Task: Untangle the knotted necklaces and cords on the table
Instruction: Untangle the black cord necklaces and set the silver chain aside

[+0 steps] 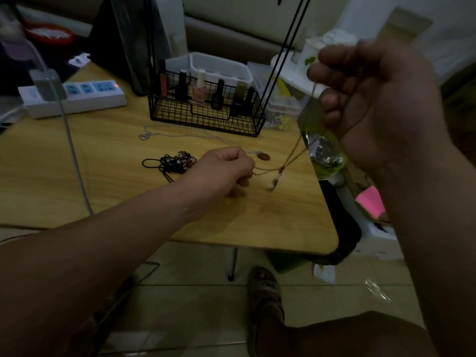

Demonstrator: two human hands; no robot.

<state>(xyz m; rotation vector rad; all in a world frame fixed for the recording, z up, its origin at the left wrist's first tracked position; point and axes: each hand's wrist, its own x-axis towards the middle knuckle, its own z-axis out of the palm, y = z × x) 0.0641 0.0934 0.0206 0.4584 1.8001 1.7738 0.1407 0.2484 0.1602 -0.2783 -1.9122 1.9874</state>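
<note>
Left grip [226,171] is hovering just above the bench [103,163], fingers curled tight and pinching one end of a thin brown cord [291,152]. Right grip [373,99] is holding up high past the bench's right edge, fingers curled round the cord's other end. Between them the cord is running taut, and a pale pendant [272,182] is dangling from a knot on it. A tangle of black cords [175,163] is lying just left of the left grip, with a silver chain [180,134] lying beyond it. Behind the chain, a black wire basket [206,117] is holding nail polish bottles [199,91] upright. A white tub [221,69] is sitting behind the basket, its contents hidden.
</note>
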